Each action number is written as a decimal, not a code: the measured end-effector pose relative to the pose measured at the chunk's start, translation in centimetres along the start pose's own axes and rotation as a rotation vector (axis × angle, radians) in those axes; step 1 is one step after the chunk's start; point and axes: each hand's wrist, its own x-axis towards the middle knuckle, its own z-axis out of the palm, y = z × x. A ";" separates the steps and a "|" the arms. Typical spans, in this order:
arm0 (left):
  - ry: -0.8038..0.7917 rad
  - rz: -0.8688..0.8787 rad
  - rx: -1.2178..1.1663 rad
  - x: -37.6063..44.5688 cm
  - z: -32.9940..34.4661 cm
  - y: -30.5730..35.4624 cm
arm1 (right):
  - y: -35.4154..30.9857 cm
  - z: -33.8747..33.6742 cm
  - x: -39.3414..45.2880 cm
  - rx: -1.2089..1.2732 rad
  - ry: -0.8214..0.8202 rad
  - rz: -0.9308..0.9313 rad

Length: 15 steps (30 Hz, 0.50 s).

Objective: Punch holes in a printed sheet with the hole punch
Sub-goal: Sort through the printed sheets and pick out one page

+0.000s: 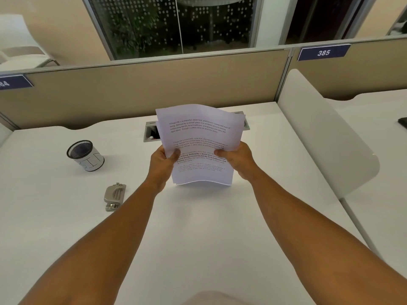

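Both hands hold up a small stack of printed sheets (199, 137) above the middle of the white desk (66, 227). My left hand (163, 160) grips the stack's left edge, thumb on the front. My right hand (236, 158) grips the right edge the same way. The sheets stand nearly upright, their bottom edge just above or touching the desk, and the tops curl slightly. A grey metal hole punch (114, 195) lies on the desk to the left of my left forearm, apart from both hands.
A black mesh cup with a white label (84, 155) stands at the left. A cable opening (150, 130) sits in the desk behind the sheets. A beige partition (132, 91) runs along the back, and a white divider panel (326, 133) bounds the right side.
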 end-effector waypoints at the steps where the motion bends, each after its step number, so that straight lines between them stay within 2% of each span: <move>1: 0.005 -0.003 -0.002 -0.1 -0.1 0.0 | 0.0 0.0 -0.1 -0.002 -0.003 -0.004; 15: 0.015 -0.014 -0.059 -1.7 -0.8 0.0 | -0.1 0.8 -1.7 -0.016 -0.018 0.017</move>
